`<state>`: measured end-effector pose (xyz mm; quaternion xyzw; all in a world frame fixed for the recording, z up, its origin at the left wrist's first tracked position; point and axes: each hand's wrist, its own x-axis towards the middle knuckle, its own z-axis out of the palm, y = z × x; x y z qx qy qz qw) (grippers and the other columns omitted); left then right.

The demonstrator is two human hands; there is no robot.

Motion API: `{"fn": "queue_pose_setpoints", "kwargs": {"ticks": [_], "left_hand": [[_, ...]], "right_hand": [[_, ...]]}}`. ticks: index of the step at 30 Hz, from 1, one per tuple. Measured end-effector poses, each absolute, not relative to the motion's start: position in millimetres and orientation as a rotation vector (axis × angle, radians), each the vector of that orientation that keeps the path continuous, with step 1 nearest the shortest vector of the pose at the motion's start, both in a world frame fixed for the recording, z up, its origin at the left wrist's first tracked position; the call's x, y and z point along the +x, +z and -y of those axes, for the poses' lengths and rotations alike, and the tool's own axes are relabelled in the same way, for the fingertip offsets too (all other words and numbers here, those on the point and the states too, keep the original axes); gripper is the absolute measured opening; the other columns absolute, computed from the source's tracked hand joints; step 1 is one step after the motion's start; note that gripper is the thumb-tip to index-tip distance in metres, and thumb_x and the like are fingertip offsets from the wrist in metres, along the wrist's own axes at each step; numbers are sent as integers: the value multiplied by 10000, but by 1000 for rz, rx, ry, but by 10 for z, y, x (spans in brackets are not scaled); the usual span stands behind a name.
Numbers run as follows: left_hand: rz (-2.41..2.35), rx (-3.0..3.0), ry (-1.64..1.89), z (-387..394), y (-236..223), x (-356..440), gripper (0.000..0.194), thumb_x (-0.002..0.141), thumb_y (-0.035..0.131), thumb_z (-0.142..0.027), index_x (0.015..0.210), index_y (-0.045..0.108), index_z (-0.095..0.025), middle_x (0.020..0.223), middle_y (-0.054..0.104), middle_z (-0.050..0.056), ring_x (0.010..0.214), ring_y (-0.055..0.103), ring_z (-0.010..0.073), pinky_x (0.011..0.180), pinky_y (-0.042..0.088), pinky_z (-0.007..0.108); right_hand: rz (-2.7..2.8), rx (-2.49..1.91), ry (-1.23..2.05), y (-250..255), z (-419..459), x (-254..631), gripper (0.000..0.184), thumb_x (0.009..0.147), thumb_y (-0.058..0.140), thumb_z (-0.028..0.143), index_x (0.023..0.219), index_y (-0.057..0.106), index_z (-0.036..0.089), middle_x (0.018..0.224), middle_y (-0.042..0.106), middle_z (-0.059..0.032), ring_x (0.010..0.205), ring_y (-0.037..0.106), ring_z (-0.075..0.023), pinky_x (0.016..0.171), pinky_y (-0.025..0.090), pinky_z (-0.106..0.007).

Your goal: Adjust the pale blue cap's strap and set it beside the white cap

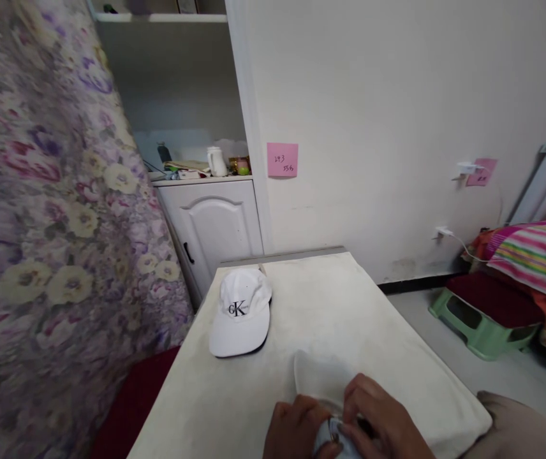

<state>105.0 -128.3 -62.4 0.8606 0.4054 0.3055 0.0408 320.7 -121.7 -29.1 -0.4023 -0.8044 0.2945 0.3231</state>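
Note:
At the bottom of the head view, my left hand (296, 426) and my right hand (381, 417) are close together over a white cap (318, 376). Its pale brim points away from me and lies on the white-covered table (349, 306). Fingers of both hands are closed on the cap's near part, where a small light blue-grey piece with a dark detail shows between them. The lower part of the cap is cut off by the frame. Farther back on the left lies another white cap (244, 312) with black "CK" lettering, its brim towards me.
A floral curtain (62, 191) hangs at the left. Behind the table stand a white cabinet (215, 217) and a wall bearing a pink note (282, 160). To the right are a green stool (488, 319) with a dark red top and a bed with a striped cover (541, 248).

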Motion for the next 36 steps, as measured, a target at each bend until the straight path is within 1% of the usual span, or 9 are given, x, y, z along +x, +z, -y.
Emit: {"fn": "queue_pose_setpoints", "kwargs": {"ticks": [4, 6, 10, 13, 17, 21, 24, 31, 36], "left_hand": [[-1246, 2792, 1250, 1309, -474, 1131, 359, 1001, 434, -508, 988, 648, -220, 817, 740, 8, 602, 612, 154, 556, 440, 301], [-1276, 2791, 1355, 1299, -529, 1177, 422, 1024, 338, -518, 951, 635, -228, 778, 723, -1, 581, 593, 153, 536, 421, 309], [-1366, 2692, 1499, 1273, -745, 1249, 496, 1019, 255, -556, 889, 627, -256, 720, 685, -10, 537, 527, 171, 523, 364, 336], [-1367, 2685, 1524, 1260, -788, 1296, 478, 1022, 255, -541, 923, 628, -259, 743, 698, -7, 539, 519, 173, 538, 360, 338], [-1348, 2695, 1625, 1245, -602, 1357, 454, 1030, 263, -510, 904, 619, -258, 704, 704, -18, 502, 513, 165, 510, 349, 331], [-1343, 2783, 1604, 1248, -358, 1374, 439, 1040, 286, -462, 845, 618, -250, 660, 706, -28, 461, 516, 147, 476, 351, 317], [-1302, 2856, 1513, 1253, -271, 1364, 446, 1042, 290, -447, 841, 629, -239, 660, 711, -27, 484, 563, 135, 480, 377, 308], [-1268, 2901, 1415, 1267, -288, 1356, 484, 1046, 252, -445, 818, 625, -235, 616, 669, -28, 466, 539, 150, 470, 373, 321], [-1297, 2910, 1367, 1278, -305, 1341, 483, 1047, 242, -428, 826, 626, -237, 642, 677, -23, 471, 516, 161, 482, 366, 330]], "right_hand": [[1993, -1061, 734, -527, 1271, 3174, 141, 963, 452, 245, 836, 515, 252, 837, 617, -21, 741, 616, -178, 683, 463, -283], [1905, -1106, 773, -555, 1289, 3143, 154, 948, 454, 271, 805, 507, 251, 763, 595, 1, 678, 581, -169, 646, 440, -278], [1801, -1232, 1037, -439, 1286, 3106, 92, 861, 542, 300, 797, 550, 234, 628, 490, 52, 569, 464, -149, 560, 345, -277], [1735, -1223, 1165, -343, 1263, 3103, 104, 826, 554, 316, 778, 545, 224, 653, 501, 40, 608, 450, -157, 574, 330, -286], [1714, -1250, 1205, -322, 1228, 3107, 82, 792, 551, 300, 777, 527, 223, 657, 491, 37, 616, 436, -162, 576, 329, -294], [1763, -1301, 1138, -330, 1212, 3101, 25, 761, 538, 232, 779, 522, 222, 673, 523, 24, 623, 473, -167, 587, 354, -294], [1784, -1336, 1054, -321, 1225, 3091, 34, 741, 535, 219, 747, 504, 231, 645, 513, 30, 596, 475, -163, 567, 348, -289], [1803, -1340, 960, -327, 1279, 3081, 58, 763, 523, 242, 730, 475, 240, 638, 497, 34, 586, 482, -154, 560, 360, -274], [1834, -1346, 981, -322, 1265, 3097, 58, 738, 530, 199, 729, 485, 234, 649, 502, 39, 597, 477, -150, 574, 347, -278]]}}
